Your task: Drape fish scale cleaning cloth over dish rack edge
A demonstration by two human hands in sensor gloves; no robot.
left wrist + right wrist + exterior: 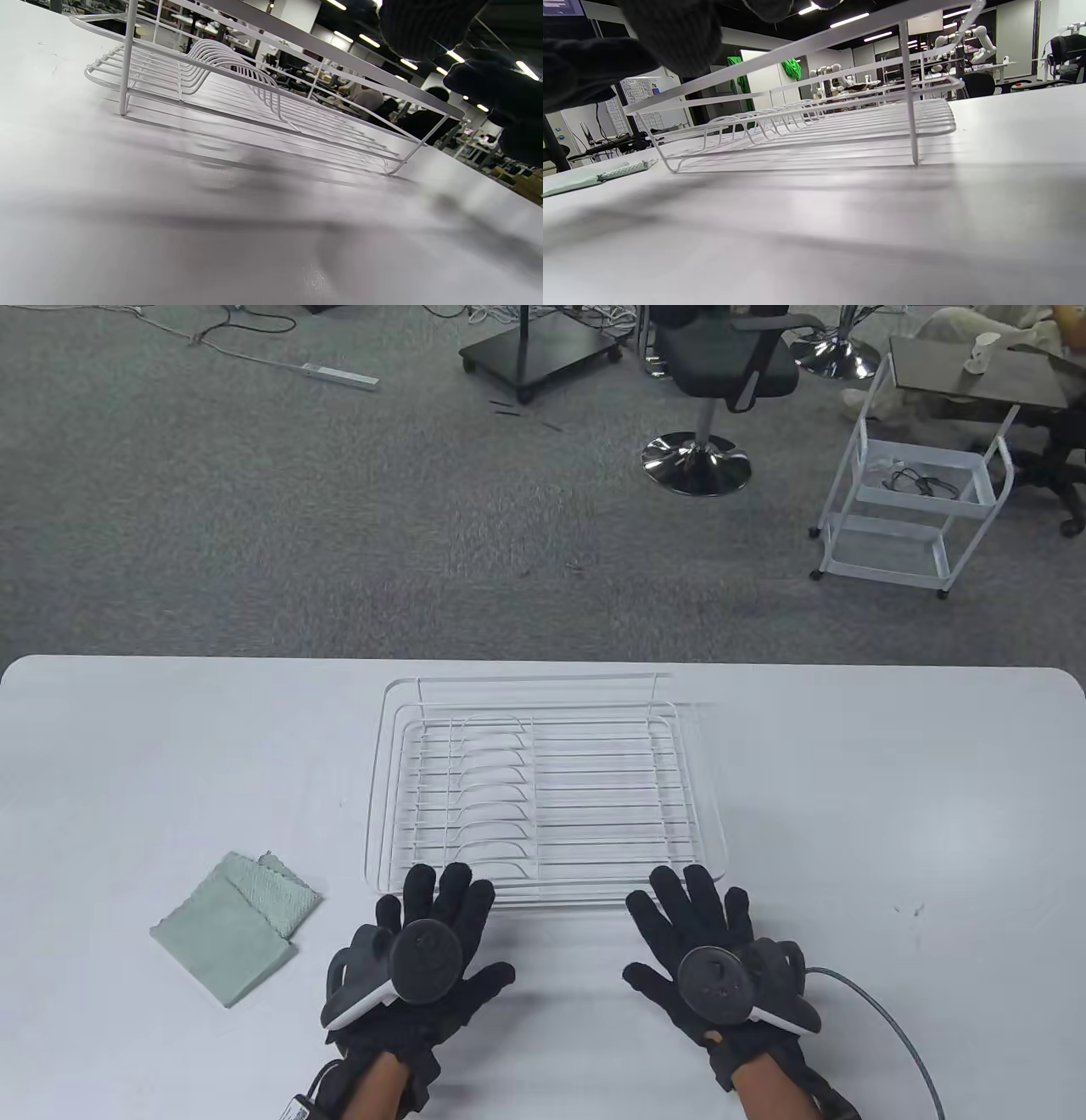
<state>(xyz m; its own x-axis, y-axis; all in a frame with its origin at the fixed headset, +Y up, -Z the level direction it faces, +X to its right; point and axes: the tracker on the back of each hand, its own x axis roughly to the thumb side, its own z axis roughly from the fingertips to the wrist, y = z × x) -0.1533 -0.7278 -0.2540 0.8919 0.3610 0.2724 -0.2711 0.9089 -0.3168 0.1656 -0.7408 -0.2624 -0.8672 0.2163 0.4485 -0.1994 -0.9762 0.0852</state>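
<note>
A pale green cleaning cloth lies folded on the white table, left of the hands; its edge shows at the left of the right wrist view. A white wire dish rack stands in the middle of the table and also shows in the left wrist view and the right wrist view. My left hand lies flat and open with spread fingers at the rack's near left edge. My right hand lies flat and open at the rack's near right edge. Neither hand holds anything.
The white table ends at a far edge with grey carpet beyond. A cable runs from my right hand toward the bottom right. Chairs and a white cart stand on the floor far behind.
</note>
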